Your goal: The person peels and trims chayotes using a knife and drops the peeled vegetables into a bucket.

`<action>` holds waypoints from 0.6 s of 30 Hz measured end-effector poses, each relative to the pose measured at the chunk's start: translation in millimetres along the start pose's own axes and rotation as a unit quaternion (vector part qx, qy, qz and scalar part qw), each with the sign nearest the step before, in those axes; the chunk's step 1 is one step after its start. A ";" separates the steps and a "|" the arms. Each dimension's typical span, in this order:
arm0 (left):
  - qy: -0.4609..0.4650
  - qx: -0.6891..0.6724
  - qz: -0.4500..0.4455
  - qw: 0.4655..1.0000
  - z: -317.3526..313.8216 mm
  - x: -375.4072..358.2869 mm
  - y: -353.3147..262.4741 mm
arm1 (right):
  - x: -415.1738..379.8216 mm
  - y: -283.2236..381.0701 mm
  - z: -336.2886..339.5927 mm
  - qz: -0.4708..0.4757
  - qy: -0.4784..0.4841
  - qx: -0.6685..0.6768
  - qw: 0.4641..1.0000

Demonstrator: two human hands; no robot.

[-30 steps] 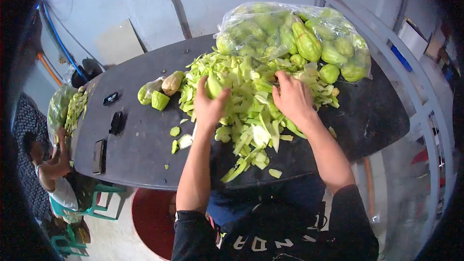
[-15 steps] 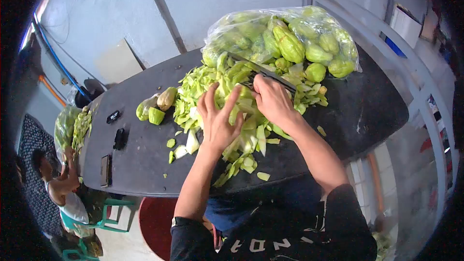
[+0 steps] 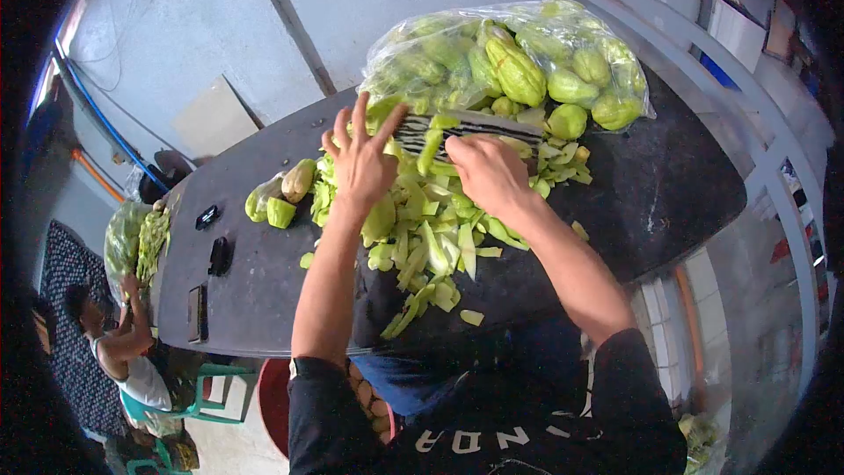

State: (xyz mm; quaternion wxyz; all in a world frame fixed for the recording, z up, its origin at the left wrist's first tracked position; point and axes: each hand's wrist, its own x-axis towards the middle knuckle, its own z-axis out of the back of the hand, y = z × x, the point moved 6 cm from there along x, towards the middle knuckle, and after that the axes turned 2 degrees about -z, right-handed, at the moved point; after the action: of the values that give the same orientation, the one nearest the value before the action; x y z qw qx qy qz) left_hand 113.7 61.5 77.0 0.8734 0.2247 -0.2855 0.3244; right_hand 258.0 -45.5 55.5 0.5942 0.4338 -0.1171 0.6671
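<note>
My right hand (image 3: 488,171) is closed on the handle of a wide knife (image 3: 501,128), whose dark-and-light striped blade lies over a pile of cut green pieces (image 3: 431,237). A green slice (image 3: 431,148) hangs on the blade. Left of the knife, my left hand (image 3: 362,163) has its fingers spread, with the fingertips near the blade's left end. Behind the knife, a clear plastic bag (image 3: 422,44) holds several green chayotes (image 3: 517,70). Below my left hand lies a larger green piece (image 3: 379,218).
On the dark table (image 3: 615,237), left of the pile, are chayote pieces (image 3: 280,212), small black objects (image 3: 219,255) and a phone-like object (image 3: 196,313). Another person (image 3: 132,352) sits at the far left by a bag of greens (image 3: 123,242). A red tub (image 3: 273,405) stands below the table edge.
My left hand has moved up and left, off the pile's middle. The knife has turned so its striped blade face shows. Round items now show in the tub below.
</note>
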 end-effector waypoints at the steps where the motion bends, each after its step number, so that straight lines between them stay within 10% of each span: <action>1: 0.040 0.017 0.035 0.998 -11.7 2.3 14.2 | -1.1 -2.2 -3.7 -0.031 0.034 -0.008 0.999; 6: 0.018 -0.084 0.118 0.989 -6.3 -4.2 29.8 | 1.8 -12.9 -5.6 -0.039 0.037 -0.012 0.998; 10: 0.040 -0.053 -0.084 0.994 20.3 -10.3 -46.1 | -2.2 -9.4 -7.5 0.009 0.010 0.007 1.000; 18: 0.024 0.108 -0.082 0.990 -18.8 3.2 -12.4 | -4.1 0.1 -6.7 0.039 0.018 -0.069 0.997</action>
State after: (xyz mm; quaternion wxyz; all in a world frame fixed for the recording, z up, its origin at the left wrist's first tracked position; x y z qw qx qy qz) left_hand 130.9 65.3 62.6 0.8743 0.3323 -0.2080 0.2861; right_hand 254.7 -43.9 48.6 0.5981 0.3748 -0.1685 0.6881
